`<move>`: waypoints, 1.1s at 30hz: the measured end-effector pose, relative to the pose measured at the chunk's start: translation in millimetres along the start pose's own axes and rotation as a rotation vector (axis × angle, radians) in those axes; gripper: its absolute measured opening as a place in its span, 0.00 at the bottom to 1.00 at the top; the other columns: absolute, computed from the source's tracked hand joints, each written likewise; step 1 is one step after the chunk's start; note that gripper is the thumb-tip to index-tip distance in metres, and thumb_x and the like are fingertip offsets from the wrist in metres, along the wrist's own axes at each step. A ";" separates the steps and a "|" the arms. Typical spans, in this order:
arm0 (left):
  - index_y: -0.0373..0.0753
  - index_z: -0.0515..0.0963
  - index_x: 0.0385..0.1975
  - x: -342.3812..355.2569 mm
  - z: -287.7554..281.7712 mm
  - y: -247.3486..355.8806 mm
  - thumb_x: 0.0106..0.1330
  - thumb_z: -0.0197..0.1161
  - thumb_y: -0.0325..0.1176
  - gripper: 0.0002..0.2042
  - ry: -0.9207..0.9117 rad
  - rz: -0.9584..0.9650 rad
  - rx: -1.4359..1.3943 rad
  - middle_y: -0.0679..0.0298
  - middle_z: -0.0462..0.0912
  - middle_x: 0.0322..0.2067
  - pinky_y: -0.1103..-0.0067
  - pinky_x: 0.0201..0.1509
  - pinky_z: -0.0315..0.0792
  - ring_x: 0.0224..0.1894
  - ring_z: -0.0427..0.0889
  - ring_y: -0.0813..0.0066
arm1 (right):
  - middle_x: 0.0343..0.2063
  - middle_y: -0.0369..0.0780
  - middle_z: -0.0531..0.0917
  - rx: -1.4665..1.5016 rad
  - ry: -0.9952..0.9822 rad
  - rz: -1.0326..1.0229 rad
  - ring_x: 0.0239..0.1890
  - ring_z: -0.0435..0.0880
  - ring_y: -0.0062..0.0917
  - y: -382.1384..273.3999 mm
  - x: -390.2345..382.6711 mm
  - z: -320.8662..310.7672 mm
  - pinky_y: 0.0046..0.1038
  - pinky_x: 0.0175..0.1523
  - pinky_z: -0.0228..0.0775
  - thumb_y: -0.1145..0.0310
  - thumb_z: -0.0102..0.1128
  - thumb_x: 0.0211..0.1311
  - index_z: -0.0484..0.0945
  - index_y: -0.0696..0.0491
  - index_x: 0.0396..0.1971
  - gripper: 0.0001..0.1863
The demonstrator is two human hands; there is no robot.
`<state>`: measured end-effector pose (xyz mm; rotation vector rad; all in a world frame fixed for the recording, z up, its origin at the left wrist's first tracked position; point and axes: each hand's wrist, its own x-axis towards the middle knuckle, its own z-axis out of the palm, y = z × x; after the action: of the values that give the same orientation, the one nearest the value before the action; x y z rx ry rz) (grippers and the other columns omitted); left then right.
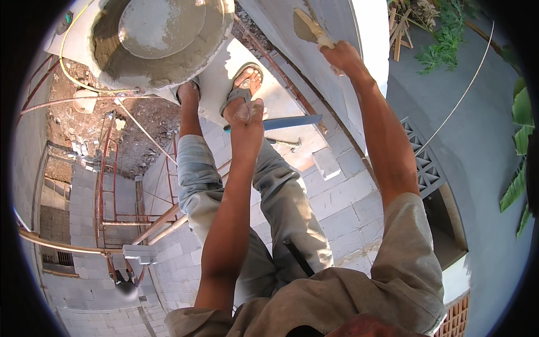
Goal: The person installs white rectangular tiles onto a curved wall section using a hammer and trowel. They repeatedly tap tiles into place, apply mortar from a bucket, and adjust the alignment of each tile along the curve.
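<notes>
My left hand (249, 117) is closed round the teal handle of a long, flat tool with a toothed lower edge (292, 121), held crosswise above my legs. Higher up at the right, my right hand (339, 59) grips a trowel (306, 27) by its handle, beside a pale wall surface (365, 22). A wide round tub (101, 67) of wet grey mortar is at the upper left, just beyond my sandalled feet (247, 84), which stand on a pale board (227, 59). A hammer-like tool (292, 143) lies below the toothed blade, near a pale block (325, 163).
Red metal scaffolding (115, 185) and bamboo poles (73, 240) span a drop on the left, over rubble (146, 129). A co-worker (120, 278) is below at the lower left. A yellow hose (78, 84) runs by the tub. Plants (519, 140) and a thin cable (460, 101) are right.
</notes>
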<state>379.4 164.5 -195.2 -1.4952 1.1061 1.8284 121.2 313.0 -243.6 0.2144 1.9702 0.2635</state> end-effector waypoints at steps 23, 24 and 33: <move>0.31 0.76 0.47 28.0 -10.5 -4.6 0.73 0.55 0.44 0.19 -0.009 0.111 0.008 0.59 0.83 0.40 0.82 0.43 0.72 0.40 0.82 0.75 | 0.42 0.51 0.81 0.317 0.757 -0.807 0.44 0.83 0.41 -47.1 -97.2 0.7 0.38 0.46 0.76 0.60 0.67 0.60 0.72 0.60 0.50 0.25; 0.32 0.76 0.47 30.7 -11.6 -4.3 0.73 0.55 0.44 0.19 0.000 0.127 0.028 0.59 0.83 0.40 0.82 0.42 0.72 0.40 0.82 0.76 | 0.42 0.51 0.81 0.351 0.766 -0.830 0.43 0.83 0.41 -45.1 -104.2 9.2 0.38 0.46 0.76 0.63 0.67 0.57 0.73 0.60 0.49 0.24; 0.32 0.76 0.48 11.4 -13.9 25.8 0.73 0.54 0.45 0.20 -0.045 -0.039 -0.218 0.60 0.83 0.39 0.82 0.45 0.73 0.40 0.81 0.76 | 0.47 0.41 0.76 -0.412 0.534 -0.732 0.48 0.77 0.35 -72.2 -64.3 90.7 0.39 0.50 0.68 0.69 0.57 0.60 0.71 0.32 0.60 0.27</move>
<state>363.1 138.0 -200.1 -1.5762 0.8728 1.9971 227.8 234.3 -243.1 -0.9125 2.3051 0.2492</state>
